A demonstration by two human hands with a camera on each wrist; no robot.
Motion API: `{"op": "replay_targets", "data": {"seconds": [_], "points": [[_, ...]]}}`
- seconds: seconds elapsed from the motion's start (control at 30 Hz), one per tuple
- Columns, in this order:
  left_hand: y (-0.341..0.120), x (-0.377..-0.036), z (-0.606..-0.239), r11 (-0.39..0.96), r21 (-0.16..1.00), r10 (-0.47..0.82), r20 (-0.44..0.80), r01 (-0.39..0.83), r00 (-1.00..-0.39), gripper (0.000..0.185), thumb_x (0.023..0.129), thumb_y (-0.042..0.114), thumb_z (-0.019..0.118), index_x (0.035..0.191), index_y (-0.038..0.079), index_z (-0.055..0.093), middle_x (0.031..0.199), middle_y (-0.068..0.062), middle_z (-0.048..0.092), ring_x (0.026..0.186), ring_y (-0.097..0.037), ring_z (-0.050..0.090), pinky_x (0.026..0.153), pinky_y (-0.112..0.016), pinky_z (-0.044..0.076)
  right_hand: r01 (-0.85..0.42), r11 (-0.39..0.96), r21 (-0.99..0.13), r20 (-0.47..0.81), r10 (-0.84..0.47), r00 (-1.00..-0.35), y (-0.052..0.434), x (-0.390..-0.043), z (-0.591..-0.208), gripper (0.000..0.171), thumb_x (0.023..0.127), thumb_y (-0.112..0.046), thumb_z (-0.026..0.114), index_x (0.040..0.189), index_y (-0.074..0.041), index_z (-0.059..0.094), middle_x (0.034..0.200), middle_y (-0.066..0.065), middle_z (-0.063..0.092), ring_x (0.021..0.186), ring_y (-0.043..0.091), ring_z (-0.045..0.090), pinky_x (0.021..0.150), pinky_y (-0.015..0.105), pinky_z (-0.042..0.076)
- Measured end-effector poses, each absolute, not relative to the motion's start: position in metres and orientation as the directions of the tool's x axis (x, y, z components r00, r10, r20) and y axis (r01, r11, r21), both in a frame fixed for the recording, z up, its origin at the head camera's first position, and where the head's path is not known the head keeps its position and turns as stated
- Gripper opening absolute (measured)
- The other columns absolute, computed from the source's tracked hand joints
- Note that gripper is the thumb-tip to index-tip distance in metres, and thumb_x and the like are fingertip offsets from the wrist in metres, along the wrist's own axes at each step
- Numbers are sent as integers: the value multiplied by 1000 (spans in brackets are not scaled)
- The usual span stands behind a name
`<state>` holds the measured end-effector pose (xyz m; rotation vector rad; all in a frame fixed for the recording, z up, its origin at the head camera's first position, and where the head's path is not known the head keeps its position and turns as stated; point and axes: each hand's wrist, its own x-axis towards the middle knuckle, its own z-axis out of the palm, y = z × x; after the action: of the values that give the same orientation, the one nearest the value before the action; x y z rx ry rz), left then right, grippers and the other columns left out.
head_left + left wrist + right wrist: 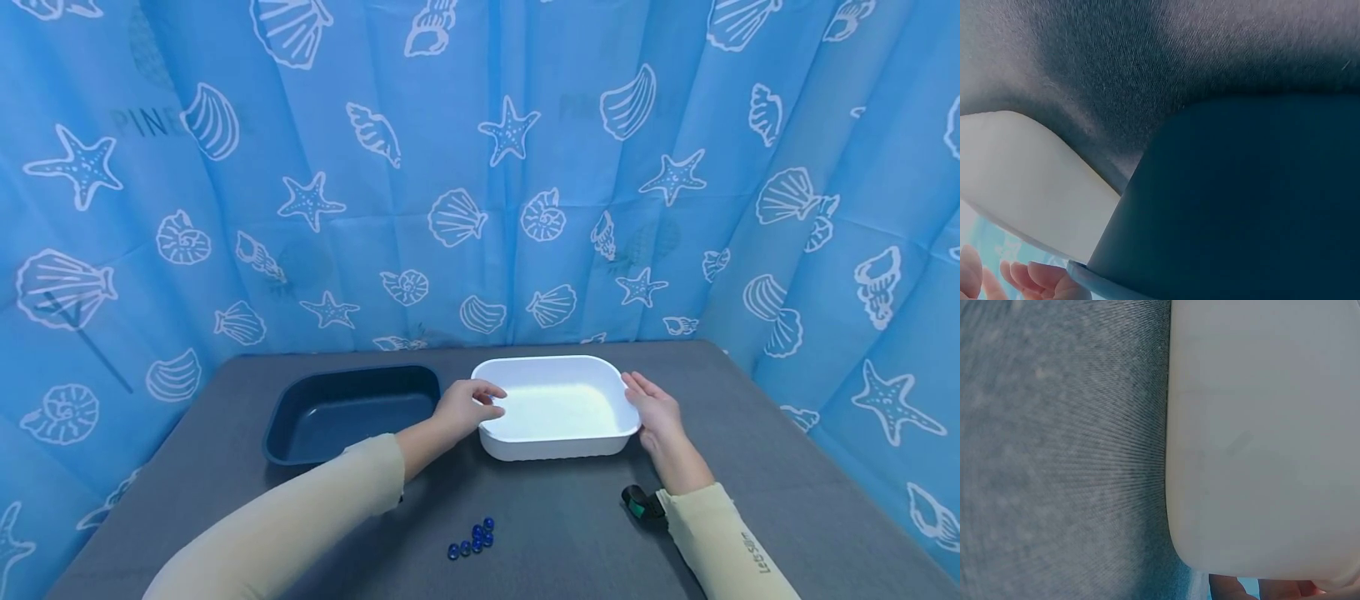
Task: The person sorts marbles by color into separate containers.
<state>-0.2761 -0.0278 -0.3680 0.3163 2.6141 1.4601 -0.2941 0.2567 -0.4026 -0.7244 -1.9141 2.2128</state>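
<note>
Fingers (651,387) of the right hand (660,421) lie straight against the white tub (555,450).

Table surface (562,517): grey, with a woven, cloth-like texture; rounded rear corners.
Dark tub (345,425): dark blue, open-topped, rounded corners; upright on the left rear area.
White tub (555,450): open-topped, upright near the rear edge, right of the dark tub.
Beads (477,544): small, glossy, deep blue; loosely clustered nearer the front, well apart from both tubs.
</note>
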Motion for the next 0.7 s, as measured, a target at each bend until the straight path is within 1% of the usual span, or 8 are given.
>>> {"op": "replay_targets", "data": {"seconds": [0.17, 0.37, 0.57, 0.7], "points": [[-38, -267, -368, 491, 861, 265, -2, 133, -964, 22, 89, 10, 70, 110, 5, 72, 90, -5, 60, 85, -21, 52, 70, -30, 48, 213, -194, -958, -274, 382, -883, 257, -293, -402, 51, 103, -7, 44, 153, -9, 29, 151, 10, 38, 139, 22, 34, 109, 34, 30], [-53, -253, -367, 472, 867, 291, 19, 161, -956, 22, 90, 10, 70, 111, 4, 71, 87, -3, 60, 83, -19, 53, 70, -30, 48, 219, -186, -958, -276, 385, -881, 257, -294, -401, 51, 103, -8, 44, 153, -10, 29, 151, 9, 38, 139, 21, 34, 109, 34, 29], [-69, -235, -368, 421, 881, 387, 39, 214, -921, 22, 90, 8, 68, 111, 0, 69, 86, -1, 60, 80, -18, 53, 68, -28, 46, 228, -181, -957, -282, 392, -876, 258, -295, -401, 52, 104, -8, 43, 153, -10, 29, 151, 9, 38, 139, 20, 34, 109, 33, 30], [-79, -225, -370, 414, 882, 431, 30, 227, -902, 23, 90, 11, 69, 111, 1, 68, 88, -1, 61, 81, -19, 54, 68, -28, 47, 227, -178, -957, -281, 397, -874, 257, -294, -401, 52, 103, -8, 44, 153, -10, 29, 150, 9, 39, 139, 21, 35, 109, 34, 30]]}}
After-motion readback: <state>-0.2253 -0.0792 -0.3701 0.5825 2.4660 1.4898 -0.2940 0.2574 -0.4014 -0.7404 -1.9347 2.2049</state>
